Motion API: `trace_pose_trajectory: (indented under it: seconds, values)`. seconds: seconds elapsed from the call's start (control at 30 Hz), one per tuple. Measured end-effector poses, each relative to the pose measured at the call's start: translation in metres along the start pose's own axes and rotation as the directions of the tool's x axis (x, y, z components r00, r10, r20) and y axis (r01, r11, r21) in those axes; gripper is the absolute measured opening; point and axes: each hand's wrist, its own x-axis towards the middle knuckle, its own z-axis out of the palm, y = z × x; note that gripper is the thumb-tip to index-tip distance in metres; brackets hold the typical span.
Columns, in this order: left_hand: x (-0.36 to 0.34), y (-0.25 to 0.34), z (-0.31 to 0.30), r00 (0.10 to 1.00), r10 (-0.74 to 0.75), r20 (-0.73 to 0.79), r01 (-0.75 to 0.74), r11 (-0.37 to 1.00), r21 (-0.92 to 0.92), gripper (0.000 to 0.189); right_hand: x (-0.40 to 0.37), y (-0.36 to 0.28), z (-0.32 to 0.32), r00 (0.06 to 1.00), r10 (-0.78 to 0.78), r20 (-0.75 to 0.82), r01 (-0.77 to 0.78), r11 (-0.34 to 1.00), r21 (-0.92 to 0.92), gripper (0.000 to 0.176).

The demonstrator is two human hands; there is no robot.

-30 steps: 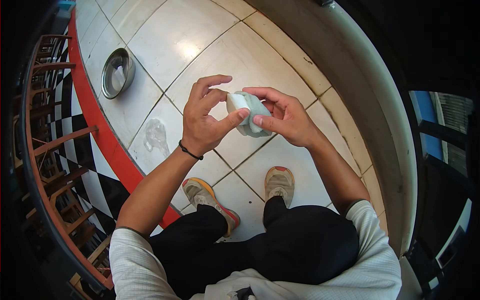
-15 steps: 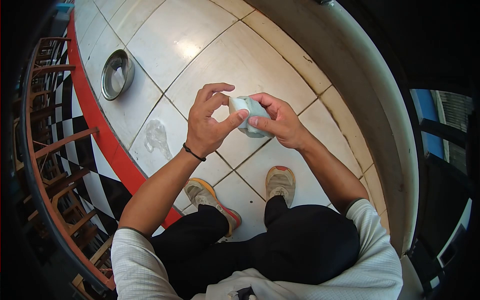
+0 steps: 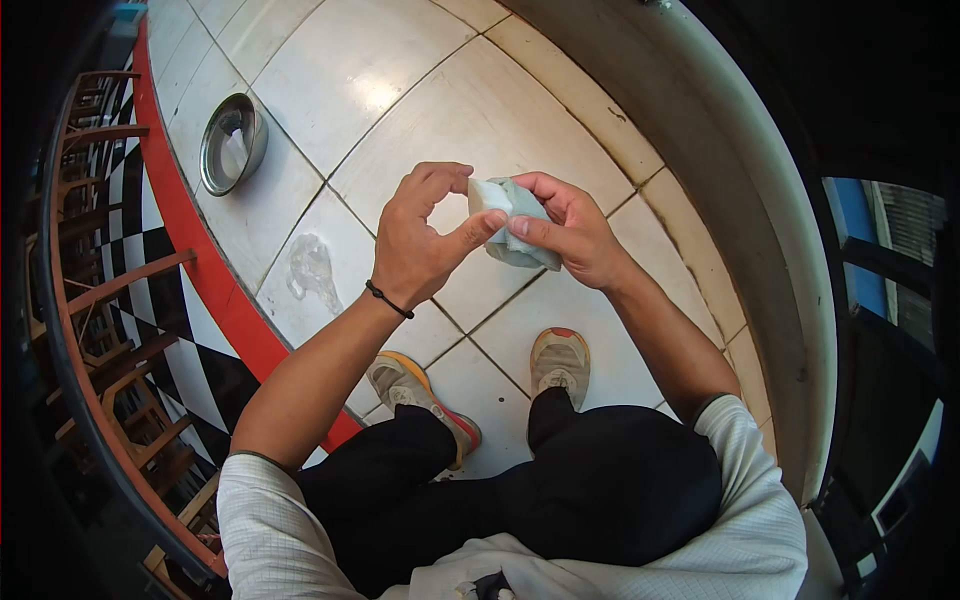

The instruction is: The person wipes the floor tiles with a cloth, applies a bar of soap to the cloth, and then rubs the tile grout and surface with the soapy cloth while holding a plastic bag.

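The left hand (image 3: 418,240) pinches a white block (image 3: 486,202) partly wrapped in pale green cloth (image 3: 530,252) that the right hand (image 3: 578,232) grips, above a tiled floor (image 3: 440,120) holding a metal bowl (image 3: 256,150).

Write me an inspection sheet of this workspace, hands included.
Surface: pale floor tiles with dark joints, red strip along one side
Things in hand: white block, partly covered by a pale green cloth
Clutter: metal bowl with something white inside; crumpled clear plastic, both on the tiles
Left hand: thumb and finger on the block, black band at the wrist
Right hand: fingers and thumb holding the cloth
Cables: nothing seen
Surroundings: two shoes on the tiles; black and white checks beyond the strip
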Motion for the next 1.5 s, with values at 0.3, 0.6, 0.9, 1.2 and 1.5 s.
trace_pose_trajectory:
  seconds: [0.3, 0.6, 0.9, 1.2, 1.5]
  values:
    - [-0.061, -0.008, -0.127, 0.631, -0.666, 0.397, 0.356, 0.703, 0.615, 0.059, -0.019, 0.012, -0.120, 0.847, -0.224, -0.482, -0.405, 0.315, -0.858, 0.041]
    - [-0.198, -0.081, -0.167, 0.507, -0.828, 0.240, 0.704, 0.558, 0.439, 0.062, -0.032, 0.086, -0.130, 0.906, -0.369, -0.208, -0.246, -0.059, -0.967, 0.053]
    - [-0.244, -0.131, -0.126, 0.457, -0.860, 0.229, 0.828, 0.505, 0.243, 0.054, -0.026, 0.098, -0.106, 0.945, -0.319, -0.073, -0.125, -0.148, -0.981, 0.055]
    - [-0.220, -0.135, -0.126, 0.553, -0.798, 0.240, 0.730, 0.603, 0.322, 0.048, 0.010, 0.122, -0.066, 0.948, -0.313, 0.057, 0.017, -0.128, -0.992, 0.054]
    - [-0.257, -0.141, -0.116, 0.322, -0.884, 0.339, 0.887, 0.406, 0.218, 0.057, 0.024, 0.119, -0.062, 0.952, -0.305, 0.008, -0.015, -0.074, -0.997, 0.055]
